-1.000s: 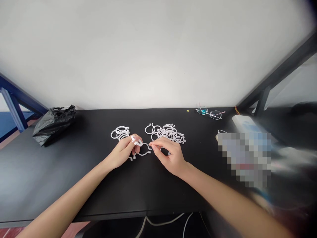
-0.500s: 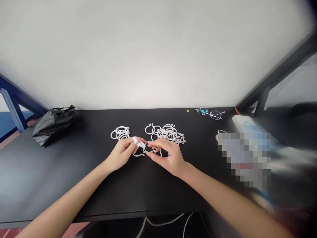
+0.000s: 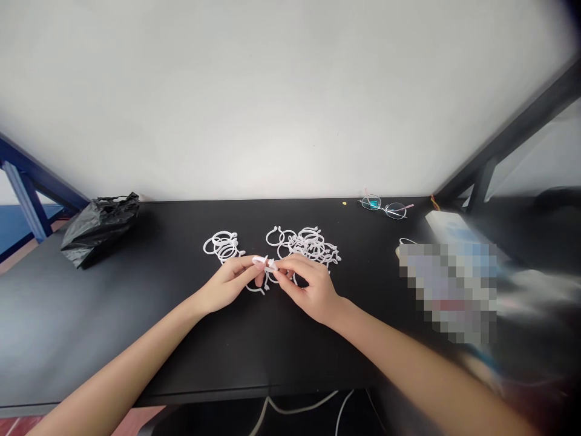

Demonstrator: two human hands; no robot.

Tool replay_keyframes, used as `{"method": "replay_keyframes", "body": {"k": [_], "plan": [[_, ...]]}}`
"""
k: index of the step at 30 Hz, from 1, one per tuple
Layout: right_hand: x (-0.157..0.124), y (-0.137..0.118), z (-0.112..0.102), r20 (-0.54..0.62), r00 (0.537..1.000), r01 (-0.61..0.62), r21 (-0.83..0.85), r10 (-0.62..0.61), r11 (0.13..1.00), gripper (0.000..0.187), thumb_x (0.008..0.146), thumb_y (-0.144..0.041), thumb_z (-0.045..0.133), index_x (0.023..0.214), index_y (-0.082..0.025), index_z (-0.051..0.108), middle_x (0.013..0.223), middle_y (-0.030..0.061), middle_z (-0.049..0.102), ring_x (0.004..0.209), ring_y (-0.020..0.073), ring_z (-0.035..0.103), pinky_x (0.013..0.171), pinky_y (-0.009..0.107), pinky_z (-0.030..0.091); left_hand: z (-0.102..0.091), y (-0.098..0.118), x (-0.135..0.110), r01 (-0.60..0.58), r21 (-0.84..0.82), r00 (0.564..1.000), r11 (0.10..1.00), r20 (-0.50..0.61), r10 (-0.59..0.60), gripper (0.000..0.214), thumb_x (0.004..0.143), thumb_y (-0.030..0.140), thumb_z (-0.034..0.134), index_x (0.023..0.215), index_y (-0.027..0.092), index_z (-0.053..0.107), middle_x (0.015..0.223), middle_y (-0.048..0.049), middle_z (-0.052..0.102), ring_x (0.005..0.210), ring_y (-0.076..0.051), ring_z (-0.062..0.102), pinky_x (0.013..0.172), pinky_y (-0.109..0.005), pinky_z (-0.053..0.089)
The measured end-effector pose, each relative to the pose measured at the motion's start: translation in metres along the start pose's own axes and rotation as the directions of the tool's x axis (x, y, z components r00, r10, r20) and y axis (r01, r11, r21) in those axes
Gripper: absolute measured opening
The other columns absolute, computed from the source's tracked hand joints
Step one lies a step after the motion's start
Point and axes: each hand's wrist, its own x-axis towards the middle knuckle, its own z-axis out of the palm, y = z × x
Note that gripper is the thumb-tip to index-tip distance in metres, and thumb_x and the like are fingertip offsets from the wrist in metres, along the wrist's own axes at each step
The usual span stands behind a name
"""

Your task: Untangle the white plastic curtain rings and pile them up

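Between my hands, above the black table (image 3: 200, 357), is a white plastic ring (image 3: 271, 264), seen nearly edge-on. My left hand (image 3: 229, 281) is closed, thumb and fingers pinching its left part. At the other end, the fingertips of my right hand (image 3: 311, 283) are pressed together on it. My fingers cover much of the ring, so whether its ends are joined cannot be made out. A small group of white rings (image 3: 223, 242) lies beyond my left hand. Past my right hand is a larger tangled heap of rings (image 3: 313, 242), and another ring (image 3: 256, 290) shows below my fingers.
A black plastic bag (image 3: 100, 227) sits at the back left. Eyeglasses (image 3: 384, 206) lie near the wall at the back right. To the right are a white box (image 3: 458, 233) and a blurred-out item (image 3: 447, 290). Cables (image 3: 299, 412) hang below the table's front edge.
My hands have come closer together, and my right fingers have closed onto the white piece in my left hand. That piece has turned and moved slightly right.
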Motion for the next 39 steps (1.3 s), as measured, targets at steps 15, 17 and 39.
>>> {"method": "replay_keyframes", "body": {"k": [15,17,39], "plan": [[-0.0007,0.0004,-0.0018,-0.018,0.997,-0.079,-0.032,0.078,0.996,0.014,0.094,-0.016,0.053,0.099,-0.019,0.066,0.073,0.0018,0.063,0.065,0.0134,0.058,0.061,0.027,0.051,-0.0010,0.0030,-0.0024,-0.039,-0.186,0.999,0.982,0.030,0.045,0.030,0.096,0.041,0.055,0.101,0.015,0.068,0.070,-0.0026,0.066,0.068,-0.014,0.062,0.070,-0.027,0.051],[-0.0008,0.0005,-0.0017,-0.010,0.997,-0.082,-0.038,0.082,0.996,0.014,0.094,-0.016,0.053,0.099,-0.018,0.066,0.073,0.0017,0.063,0.065,0.0133,0.059,0.061,0.027,0.051,-0.0014,0.0024,-0.0028,-0.034,-0.161,0.999,0.986,0.030,0.039,0.033,0.097,0.042,0.053,0.090,0.014,0.069,0.067,-0.0023,0.065,0.064,-0.014,0.061,0.069,-0.027,0.050],[0.0018,-0.0032,-0.0022,-0.132,0.987,-0.104,-0.112,0.089,0.988,0.017,0.094,-0.015,0.052,0.097,-0.018,0.068,0.075,0.0032,0.068,0.063,0.0130,0.063,0.062,0.027,0.055,-0.0076,-0.0022,-0.0043,-0.103,0.466,0.995,0.879,0.032,0.099,0.011,0.082,0.016,0.057,0.090,0.019,0.064,0.077,0.0004,0.062,0.064,-0.012,0.055,0.065,-0.024,0.048]]}}
